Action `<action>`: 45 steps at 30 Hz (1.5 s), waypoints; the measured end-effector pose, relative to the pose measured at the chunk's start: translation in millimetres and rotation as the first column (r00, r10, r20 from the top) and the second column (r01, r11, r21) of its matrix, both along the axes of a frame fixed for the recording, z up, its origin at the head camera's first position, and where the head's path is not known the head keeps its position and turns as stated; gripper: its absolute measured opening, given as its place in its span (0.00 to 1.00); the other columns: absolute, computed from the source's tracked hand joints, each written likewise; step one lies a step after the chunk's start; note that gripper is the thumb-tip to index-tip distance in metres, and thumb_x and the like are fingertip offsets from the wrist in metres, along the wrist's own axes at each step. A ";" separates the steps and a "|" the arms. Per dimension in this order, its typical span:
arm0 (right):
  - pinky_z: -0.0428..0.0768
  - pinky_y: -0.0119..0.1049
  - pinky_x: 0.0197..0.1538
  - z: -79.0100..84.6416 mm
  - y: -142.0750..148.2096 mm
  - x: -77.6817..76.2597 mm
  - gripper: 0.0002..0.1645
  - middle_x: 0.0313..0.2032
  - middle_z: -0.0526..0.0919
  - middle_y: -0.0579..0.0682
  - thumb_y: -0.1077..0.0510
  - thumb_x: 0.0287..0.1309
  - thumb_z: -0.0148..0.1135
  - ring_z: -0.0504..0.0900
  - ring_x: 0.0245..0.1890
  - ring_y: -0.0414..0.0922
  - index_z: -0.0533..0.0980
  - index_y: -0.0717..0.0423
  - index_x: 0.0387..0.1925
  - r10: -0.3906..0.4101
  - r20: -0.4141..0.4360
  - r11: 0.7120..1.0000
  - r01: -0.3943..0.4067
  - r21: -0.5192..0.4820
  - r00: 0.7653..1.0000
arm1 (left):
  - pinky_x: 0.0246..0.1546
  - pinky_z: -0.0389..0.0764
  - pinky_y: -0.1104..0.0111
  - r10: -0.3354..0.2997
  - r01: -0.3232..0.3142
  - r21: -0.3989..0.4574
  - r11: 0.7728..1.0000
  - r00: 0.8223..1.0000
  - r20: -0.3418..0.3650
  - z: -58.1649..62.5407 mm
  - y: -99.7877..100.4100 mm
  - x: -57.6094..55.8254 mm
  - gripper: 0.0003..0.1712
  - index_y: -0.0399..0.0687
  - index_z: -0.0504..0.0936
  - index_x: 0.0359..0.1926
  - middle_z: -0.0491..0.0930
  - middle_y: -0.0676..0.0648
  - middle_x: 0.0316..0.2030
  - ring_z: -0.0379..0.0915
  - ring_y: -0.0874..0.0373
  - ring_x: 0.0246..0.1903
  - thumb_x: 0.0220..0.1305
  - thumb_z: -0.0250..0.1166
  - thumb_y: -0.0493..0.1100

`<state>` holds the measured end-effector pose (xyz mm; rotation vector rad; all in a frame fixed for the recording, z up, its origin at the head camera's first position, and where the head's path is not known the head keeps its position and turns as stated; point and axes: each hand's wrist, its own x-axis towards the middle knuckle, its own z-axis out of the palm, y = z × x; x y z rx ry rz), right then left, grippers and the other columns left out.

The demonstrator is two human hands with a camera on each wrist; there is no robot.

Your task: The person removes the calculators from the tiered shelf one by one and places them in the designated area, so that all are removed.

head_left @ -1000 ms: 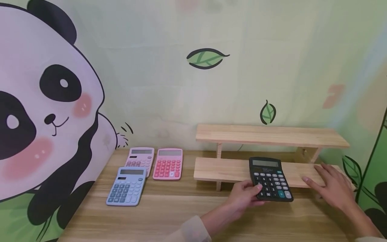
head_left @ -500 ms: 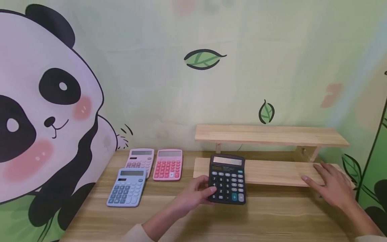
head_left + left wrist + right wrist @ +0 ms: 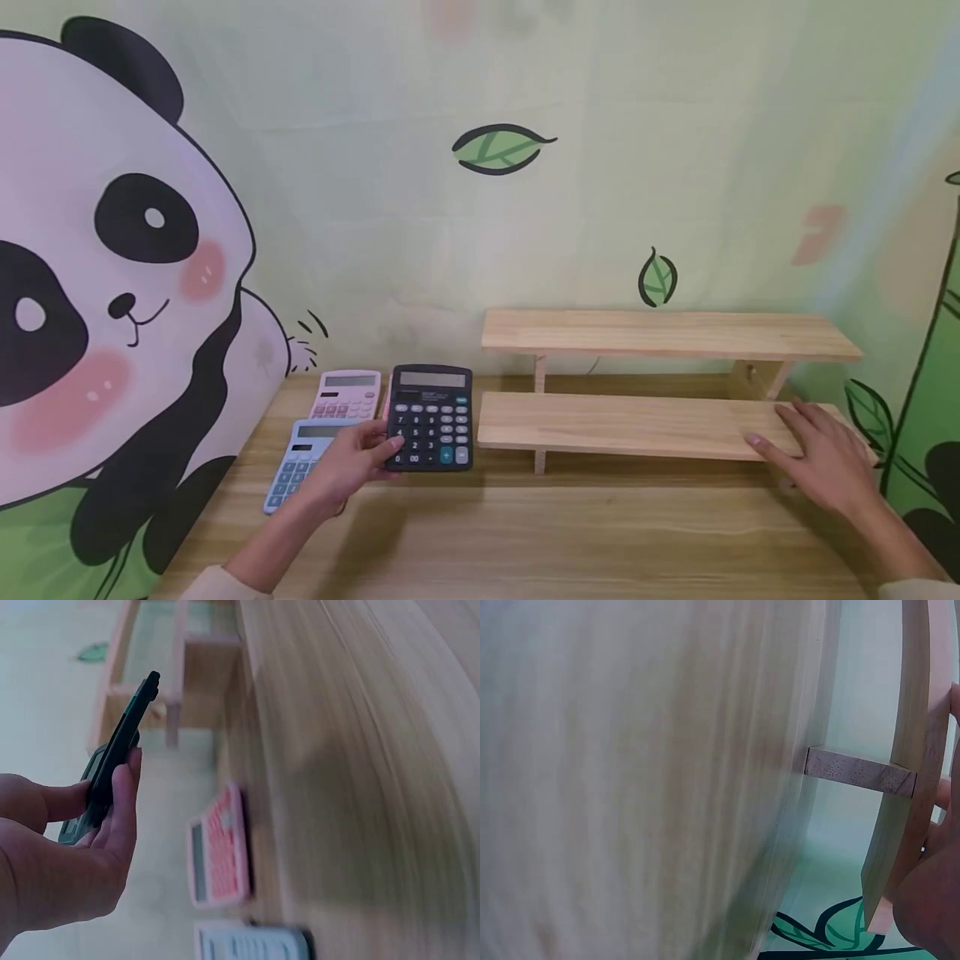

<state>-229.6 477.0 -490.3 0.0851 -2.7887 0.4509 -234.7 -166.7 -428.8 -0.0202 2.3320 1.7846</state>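
My left hand [image 3: 348, 462] pinches a black calculator [image 3: 429, 417] by its lower left side, thumb on the keys and fingers behind. In the left wrist view the calculator [image 3: 112, 761] shows edge-on, raised off the table. It covers most of a pink calculator, which shows whole in the left wrist view [image 3: 219, 855]. Under the left hand lies a blue calculator [image 3: 288, 479], partly covered; a pale pink calculator [image 3: 348, 393] lies behind it. My right hand [image 3: 825, 458] rests with spread fingers on the right end of the lower shelf board [image 3: 637, 425].
A two-tier wooden shelf stands against the wall, its upper board [image 3: 660, 333] set further back. Short wooden legs [image 3: 859, 772] carry the boards. The wood-grain table [image 3: 585, 533] stretches in front. A panda-print cloth [image 3: 360, 208] hangs behind.
The left hand has carried the black calculator leftward, from in front of the lower shelf board to over the pink calculator. The right hand stays on the board.
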 end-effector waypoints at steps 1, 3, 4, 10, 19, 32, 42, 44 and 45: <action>0.60 0.82 0.57 0.1 -0.2 -0.1 0.51 0.70 0.61 0.82 0.33 0.72 0.61 0.60 0.65 0.83 0.65 0.72 0.73 0.001 -0.001 1.000 -0.001 0.002 1.000 | 0.49 0.89 0.52 0.013 -0.013 -0.027 1.000 1.000 0.004 -1.6 -6.5 -1.3 0.24 0.25 0.72 0.69 0.84 0.34 0.53 0.85 0.51 0.45 0.79 0.61 0.36; 0.61 0.81 0.56 0.3 -0.2 -0.4 0.51 0.70 0.62 0.82 0.33 0.71 0.62 0.61 0.64 0.83 0.66 0.72 0.72 0.003 -0.006 1.000 -0.003 0.006 1.000 | 0.49 0.89 0.52 0.018 -0.017 -0.077 0.997 1.000 0.010 -5.6 -18.7 -4.1 0.25 0.23 0.71 0.69 0.84 0.34 0.53 0.85 0.51 0.45 0.79 0.60 0.36; 0.61 0.81 0.56 0.3 -0.2 -0.5 0.51 0.70 0.62 0.82 0.33 0.71 0.62 0.61 0.64 0.83 0.66 0.72 0.72 0.002 -0.009 1.000 -0.001 0.008 1.000 | 0.49 0.89 0.52 0.013 -0.012 -0.104 0.995 1.000 0.011 -7.6 -24.1 -5.8 0.25 0.22 0.71 0.68 0.84 0.34 0.53 0.85 0.51 0.45 0.79 0.60 0.36; 0.60 0.82 0.57 -0.6 0.1 -0.5 0.51 0.70 0.62 0.82 0.33 0.71 0.61 0.60 0.65 0.83 0.66 0.73 0.72 -0.004 -0.008 1.000 0.004 0.003 1.000 | 0.49 0.89 0.54 0.019 -0.005 -0.192 0.981 0.997 0.070 -17.8 -46.2 -16.3 0.23 0.21 0.73 0.64 0.84 0.35 0.51 0.83 0.53 0.43 0.80 0.61 0.37; 0.61 0.82 0.57 -0.8 -2.1 -0.5 0.50 0.69 0.63 0.82 0.33 0.71 0.62 0.61 0.65 0.83 0.67 0.73 0.71 -0.004 -0.022 1.000 0.005 0.011 1.000 | 0.44 0.86 0.58 0.006 0.022 -0.256 0.966 0.994 0.106 -33.6 -52.3 -10.5 0.24 0.20 0.74 0.62 0.84 0.40 0.46 0.81 0.54 0.40 0.78 0.63 0.39; 0.62 0.81 0.56 -1.4 -1.5 -0.9 0.50 0.69 0.63 0.82 0.34 0.71 0.62 0.62 0.64 0.82 0.67 0.73 0.71 -0.006 -0.030 1.000 0.006 0.018 1.000 | 0.44 0.88 0.60 0.048 -0.002 -0.287 0.958 0.987 0.153 -52.7 -51.6 -6.1 0.30 0.19 0.71 0.65 0.83 0.37 0.47 0.82 0.53 0.41 0.75 0.67 0.41; 0.61 0.82 0.57 -1.1 -1.6 0.2 0.50 0.70 0.62 0.82 0.34 0.72 0.62 0.61 0.64 0.83 0.66 0.73 0.71 -0.002 -0.019 1.000 0.002 0.015 1.000 | 0.39 0.88 0.60 -0.004 -0.004 -0.552 0.834 1.000 -0.013 -54.1 -50.0 -4.3 0.26 0.24 0.80 0.57 0.88 0.41 0.41 0.83 0.53 0.39 0.69 0.73 0.42; 0.61 0.81 0.57 -0.6 -2.3 0.3 0.50 0.69 0.62 0.82 0.34 0.71 0.62 0.61 0.64 0.83 0.66 0.73 0.71 -0.001 -0.021 1.000 0.001 0.015 1.000 | 0.40 0.88 0.59 -0.018 -0.012 -0.586 0.810 0.999 -0.045 -53.0 -49.0 -4.1 0.24 0.25 0.81 0.55 0.88 0.42 0.39 0.83 0.54 0.38 0.68 0.73 0.41; 0.61 0.81 0.57 -0.3 -2.4 0.4 0.50 0.70 0.62 0.81 0.34 0.72 0.62 0.61 0.65 0.83 0.66 0.73 0.71 0.000 -0.022 1.000 0.000 0.014 1.000 | 0.40 0.88 0.58 -0.025 -0.015 -0.603 0.798 0.998 -0.058 -52.6 -48.4 -4.0 0.23 0.25 0.82 0.54 0.88 0.42 0.38 0.83 0.53 0.38 0.68 0.74 0.41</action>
